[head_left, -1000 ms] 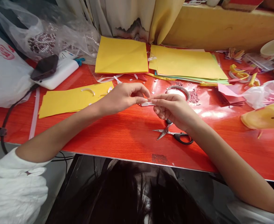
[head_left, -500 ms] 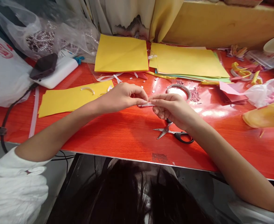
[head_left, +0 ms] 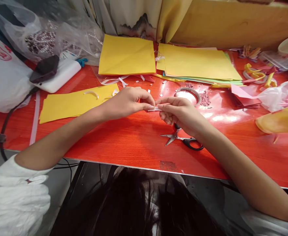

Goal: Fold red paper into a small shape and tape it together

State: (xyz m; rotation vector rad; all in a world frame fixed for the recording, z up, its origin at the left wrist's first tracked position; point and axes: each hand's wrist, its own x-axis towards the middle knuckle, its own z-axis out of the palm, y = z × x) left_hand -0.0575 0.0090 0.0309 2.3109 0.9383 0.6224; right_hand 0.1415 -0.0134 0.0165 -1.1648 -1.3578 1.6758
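Between my two hands is a small white strip with a red edge (head_left: 154,109), thin like paper or tape. My left hand (head_left: 131,103) pinches its left end between thumb and forefinger. My right hand (head_left: 177,113) pinches the other end, fingertips almost meeting the left ones, its remaining fingers curled under. Scissors (head_left: 174,136) with black handles lie spread on the red table just below my right hand. Behind that hand rests a roll of tape (head_left: 198,95), partly covered by the fingers. Narrow yellow sheets (head_left: 67,104) lie beyond my left forearm, with white curled scraps on them.
Stacks of yellow paper (head_left: 126,55) and mixed coloured sheets (head_left: 198,62) stand at the back. At left are a white power bank (head_left: 60,77), a dark phone-like device (head_left: 44,68) and plastic bags (head_left: 4,78). Pink paper (head_left: 243,93) and a yellowish cup (head_left: 279,119) lie right.
Both hands keep their pinch on the strip with hardly any movement. The whole view has shifted very slightly.
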